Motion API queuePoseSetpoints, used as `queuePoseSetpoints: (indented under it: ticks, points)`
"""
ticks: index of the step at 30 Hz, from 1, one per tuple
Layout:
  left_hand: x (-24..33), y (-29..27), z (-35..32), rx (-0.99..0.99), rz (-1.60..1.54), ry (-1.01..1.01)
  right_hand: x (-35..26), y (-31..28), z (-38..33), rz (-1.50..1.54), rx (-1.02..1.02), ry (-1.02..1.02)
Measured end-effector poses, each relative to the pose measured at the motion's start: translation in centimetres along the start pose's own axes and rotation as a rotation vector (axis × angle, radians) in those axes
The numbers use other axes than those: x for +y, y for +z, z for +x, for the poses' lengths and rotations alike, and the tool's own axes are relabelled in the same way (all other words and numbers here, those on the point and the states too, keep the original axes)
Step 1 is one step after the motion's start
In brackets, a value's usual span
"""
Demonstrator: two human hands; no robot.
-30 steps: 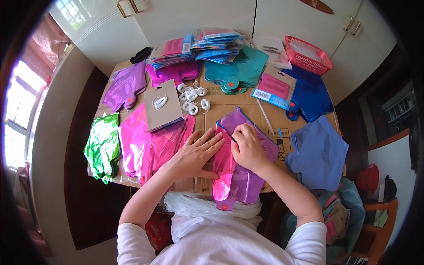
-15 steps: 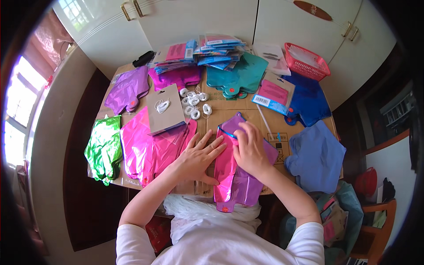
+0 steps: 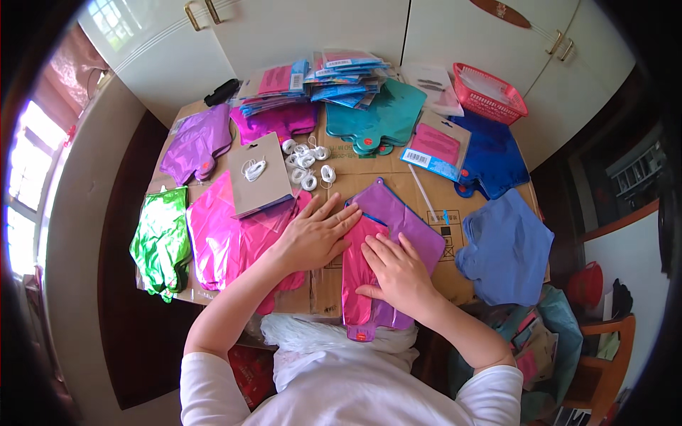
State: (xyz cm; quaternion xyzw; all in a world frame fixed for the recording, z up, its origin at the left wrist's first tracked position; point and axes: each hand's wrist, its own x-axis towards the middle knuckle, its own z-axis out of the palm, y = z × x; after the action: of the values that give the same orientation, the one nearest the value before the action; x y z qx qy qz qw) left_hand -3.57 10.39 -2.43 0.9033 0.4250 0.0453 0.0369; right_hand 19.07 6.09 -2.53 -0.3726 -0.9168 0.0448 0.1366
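Note:
Before me lie a purple foil balloon [image 3: 419, 234] and a pink foil balloon [image 3: 359, 284], flat and partly folded, one over the other at the table's front edge. My left hand [image 3: 312, 234] rests flat with fingers stretched, its fingertips at the upper left edge of the foil. With fingers spread, my right hand [image 3: 398, 273] presses down on the pink and purple foil. Left of my left hand is a pile of pink foil balloons [image 3: 213, 231], with a grey-brown card [image 3: 263, 177] on top bearing a small white ribbon coil [image 3: 253, 169].
Several white ribbon rolls [image 3: 302, 162] sit mid-table. Around them lie green [image 3: 162, 238], lilac [image 3: 195, 142], teal [image 3: 373, 117], dark blue [image 3: 497, 156] and pale blue [image 3: 506, 248] foil balloons. Stacked packets [image 3: 344, 74] and a red basket [image 3: 490, 96] stand at the back.
My right hand has come down from a raised pinch at the top fold and now lies flat lower on the foil. The view has shifted slightly.

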Motion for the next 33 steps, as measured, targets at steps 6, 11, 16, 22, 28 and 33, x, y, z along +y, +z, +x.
queuePoseSetpoints:
  ticks: [6, 11, 16, 22, 28, 33]
  points:
    - [-1.0, 0.8, 2.6, 0.091, 0.149, -0.045, -0.1, -0.8, -0.1, 0.001, -0.055, 0.015]
    - [-1.1, 0.2, 4.2, 0.203, 0.236, -0.006, 0.5, -0.7, 0.1, 0.031, -0.033, 0.020]
    - [-0.2, -0.7, 3.1, 0.187, 0.357, 0.150, 0.5, -0.7, 0.0, -0.012, -0.037, 0.027]
    - [1.2, -1.2, -1.1, 0.042, 0.096, 0.206, 0.5, -0.5, 0.0, -0.015, -0.041, 0.029]
    - [2.8, -0.9, -2.4, -0.066, -0.043, 0.199, 0.5, -0.4, -0.1, -0.015, -0.035, 0.023]
    - [3.4, -1.6, -2.2, -0.088, -0.050, 0.186, 1.2, -1.4, 0.5, -0.011, -0.029, -0.002]
